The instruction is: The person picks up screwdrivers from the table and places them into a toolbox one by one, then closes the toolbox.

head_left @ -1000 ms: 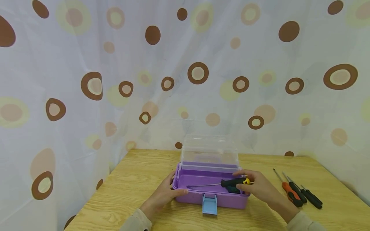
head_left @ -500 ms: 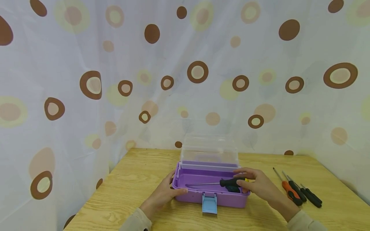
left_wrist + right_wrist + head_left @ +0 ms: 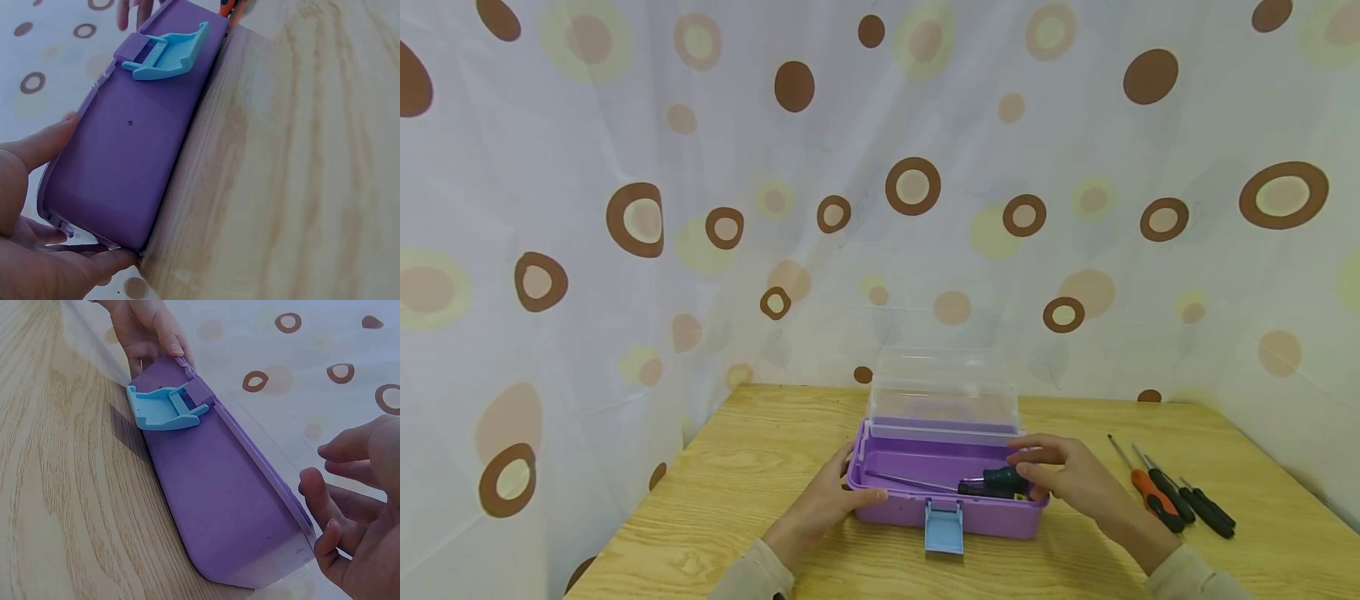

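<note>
A purple box (image 3: pixel 985 518) stands mid-table with its clear lid (image 3: pixel 943 392) raised and its blue latch (image 3: pixel 943 527) hanging forward. A black-handled screwdriver (image 3: pixel 992 482) lies inside, shaft pointing left. My left hand (image 3: pixel 835 500) grips the box's left end, thumb on the front rim; the left wrist view shows this hand (image 3: pixel 37 237) wrapped round the box corner (image 3: pixel 137 162). My right hand (image 3: pixel 1052 475) hovers over the right end. In the right wrist view its fingers (image 3: pixel 319 500) are loosely curled beside the box (image 3: pixel 219 494) and hold nothing.
Three screwdrivers lie on the wooden table (image 3: pixel 760 467) right of the box: one with an orange handle (image 3: pixel 1153 500) and two black ones (image 3: pixel 1176 498) (image 3: pixel 1210 510). A spotted curtain (image 3: pixel 700 208) hangs close behind and to the left.
The right hand lowered the black-handled screwdriver into the box and let go of it; it now lies on the bottom. The left hand has kept its hold.
</note>
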Available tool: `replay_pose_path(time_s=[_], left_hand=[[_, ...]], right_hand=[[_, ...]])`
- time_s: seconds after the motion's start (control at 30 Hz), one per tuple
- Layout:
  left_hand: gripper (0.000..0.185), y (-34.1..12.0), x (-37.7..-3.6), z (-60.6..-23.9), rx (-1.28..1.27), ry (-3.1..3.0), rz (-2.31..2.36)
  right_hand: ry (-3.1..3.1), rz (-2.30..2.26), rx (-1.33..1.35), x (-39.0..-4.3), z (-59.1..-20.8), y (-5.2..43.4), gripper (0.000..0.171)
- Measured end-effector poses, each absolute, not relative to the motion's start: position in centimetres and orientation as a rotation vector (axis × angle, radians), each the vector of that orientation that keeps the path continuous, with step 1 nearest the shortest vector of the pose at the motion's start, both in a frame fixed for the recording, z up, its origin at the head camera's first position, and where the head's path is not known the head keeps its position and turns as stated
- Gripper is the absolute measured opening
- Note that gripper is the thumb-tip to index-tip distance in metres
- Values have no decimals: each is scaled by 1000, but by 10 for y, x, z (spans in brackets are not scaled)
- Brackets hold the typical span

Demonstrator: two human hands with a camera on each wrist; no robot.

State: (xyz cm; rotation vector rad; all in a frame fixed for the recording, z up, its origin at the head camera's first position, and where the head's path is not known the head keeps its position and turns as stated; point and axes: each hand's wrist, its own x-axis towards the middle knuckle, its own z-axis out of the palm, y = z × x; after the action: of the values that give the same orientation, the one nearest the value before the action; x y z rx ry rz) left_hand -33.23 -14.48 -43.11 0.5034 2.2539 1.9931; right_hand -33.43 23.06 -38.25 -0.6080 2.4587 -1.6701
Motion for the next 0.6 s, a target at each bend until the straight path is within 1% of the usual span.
replay_pose_path(time_s=[0.6], left_hand=[[101, -145, -334, -430, 495, 2231, 2003]], right_hand=[[2515, -1643, -649, -332, -375, 240, 50]])
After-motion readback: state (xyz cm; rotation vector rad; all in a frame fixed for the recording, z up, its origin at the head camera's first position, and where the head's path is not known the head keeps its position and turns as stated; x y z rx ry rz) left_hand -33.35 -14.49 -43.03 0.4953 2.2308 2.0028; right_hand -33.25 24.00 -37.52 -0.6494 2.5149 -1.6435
